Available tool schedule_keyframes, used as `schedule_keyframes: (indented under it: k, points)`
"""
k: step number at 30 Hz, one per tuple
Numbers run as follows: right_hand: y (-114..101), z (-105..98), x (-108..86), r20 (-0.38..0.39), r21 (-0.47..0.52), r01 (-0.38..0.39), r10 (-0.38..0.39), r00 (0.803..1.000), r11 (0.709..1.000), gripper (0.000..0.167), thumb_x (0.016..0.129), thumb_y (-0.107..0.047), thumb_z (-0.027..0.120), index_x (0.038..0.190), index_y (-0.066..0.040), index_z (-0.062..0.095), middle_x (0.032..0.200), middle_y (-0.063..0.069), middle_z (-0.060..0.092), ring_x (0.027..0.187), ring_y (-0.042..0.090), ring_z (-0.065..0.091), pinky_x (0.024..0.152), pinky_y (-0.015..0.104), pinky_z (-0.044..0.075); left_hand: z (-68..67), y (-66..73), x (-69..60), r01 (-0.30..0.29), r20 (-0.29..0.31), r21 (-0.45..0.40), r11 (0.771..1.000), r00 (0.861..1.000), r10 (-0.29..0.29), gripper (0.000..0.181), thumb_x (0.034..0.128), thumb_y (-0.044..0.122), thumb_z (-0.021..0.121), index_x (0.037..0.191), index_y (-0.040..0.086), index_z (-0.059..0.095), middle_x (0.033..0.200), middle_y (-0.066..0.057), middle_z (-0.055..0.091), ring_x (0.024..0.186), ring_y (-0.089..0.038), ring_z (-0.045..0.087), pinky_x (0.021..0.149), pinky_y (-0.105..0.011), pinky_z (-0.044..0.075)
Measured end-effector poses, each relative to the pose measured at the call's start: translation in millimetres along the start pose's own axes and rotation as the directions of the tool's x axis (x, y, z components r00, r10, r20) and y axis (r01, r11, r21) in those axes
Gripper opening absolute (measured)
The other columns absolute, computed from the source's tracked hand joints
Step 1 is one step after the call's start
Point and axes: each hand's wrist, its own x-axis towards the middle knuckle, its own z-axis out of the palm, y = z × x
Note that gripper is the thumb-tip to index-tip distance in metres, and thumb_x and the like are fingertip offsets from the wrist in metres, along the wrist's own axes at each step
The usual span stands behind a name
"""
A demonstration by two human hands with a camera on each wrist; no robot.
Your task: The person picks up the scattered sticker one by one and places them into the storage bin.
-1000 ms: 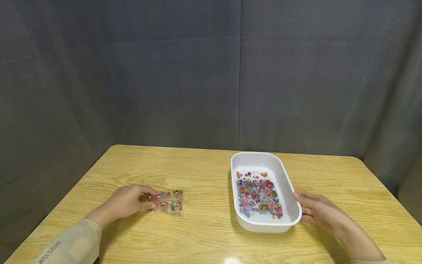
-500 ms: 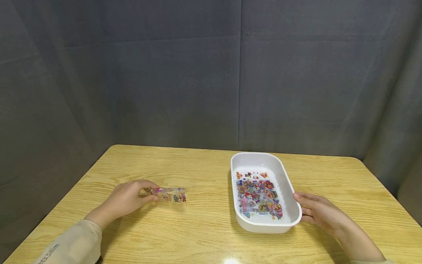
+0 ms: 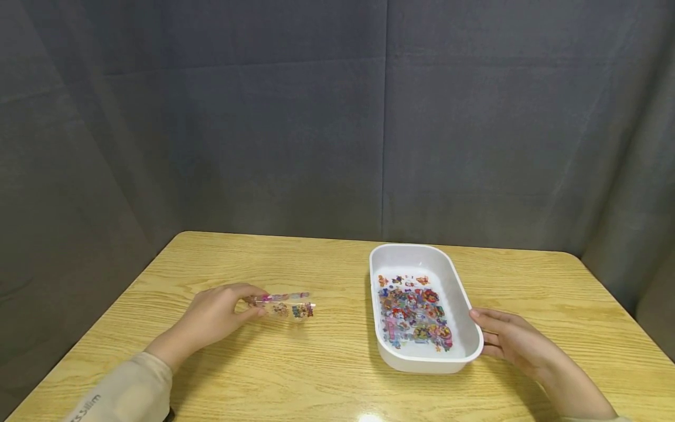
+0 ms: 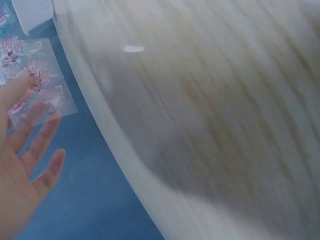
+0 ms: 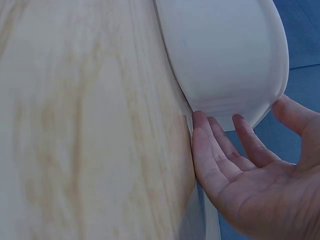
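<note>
My left hand (image 3: 218, 313) pinches a clear plastic sticker sheet (image 4: 37, 80) with colourful cartoon figures, thumb on one face and fingers behind it. In the head view the sheet (image 3: 287, 308) is tilted above the table, left of the tray. At the right stands a white rectangular tray (image 3: 416, 364) with rounded corners. Several overlapping clear sticker sheets (image 3: 413, 313) lie on its floor. My right hand (image 3: 519, 340) is at the tray's near right side. In the right wrist view its thumb touches the rim and its relaxed fingertips (image 5: 240, 120) rest against the outer wall.
Everything stands on a light wood-grain table (image 3: 316, 387) with rounded far corners. A dark grey curtain (image 3: 285, 129) hangs behind the table and along its sides. A bright light reflection shows at the near edge.
My left hand has lifted the sticker sheet off the table and carried it slightly right and away from me, and the sheet has tilted. The right hand and tray have stayed put.
</note>
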Motion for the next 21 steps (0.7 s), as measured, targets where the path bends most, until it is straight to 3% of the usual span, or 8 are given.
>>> schedule_keyframes:
  k: [13, 21]
  points:
    - [0, 0, -0.3, -0.004, -0.004, -0.004, 0.004, 1.0, 1.0, 0.064, 0.107, -0.025, 0.045, 0.142, 0.024, 0.022, 0.113, 0.001, 0.067, 0.101, 0.015, 0.068, 0.087, 0.033, 0.056, -1.6, 27.4, 5.8, 0.008, -0.083, 0.033, 0.999, 0.997, -0.005, 0.034, 0.0899, 0.04, 0.072, 0.117, 0.021, 0.073, 0.11, 0.003, 0.072, 0.093, -0.021, 0.07, 0.068, -0.041, 0.055]
    - [0, 1, -0.3, 0.002, -0.004, -0.001, 0.001, 1.0, 1.0, 0.064, 0.108, -0.025, 0.045, 0.142, 0.024, 0.022, 0.114, 0.001, 0.067, 0.102, 0.015, 0.067, 0.088, 0.033, 0.055, -2.3, 41.9, 6.1, -0.027, -0.103, 0.037, 0.999, 0.994, 0.031, 0.037, 0.0888, 0.043, 0.073, 0.118, 0.021, 0.072, 0.112, 0.003, 0.072, 0.094, -0.021, 0.07, 0.074, -0.045, 0.056]
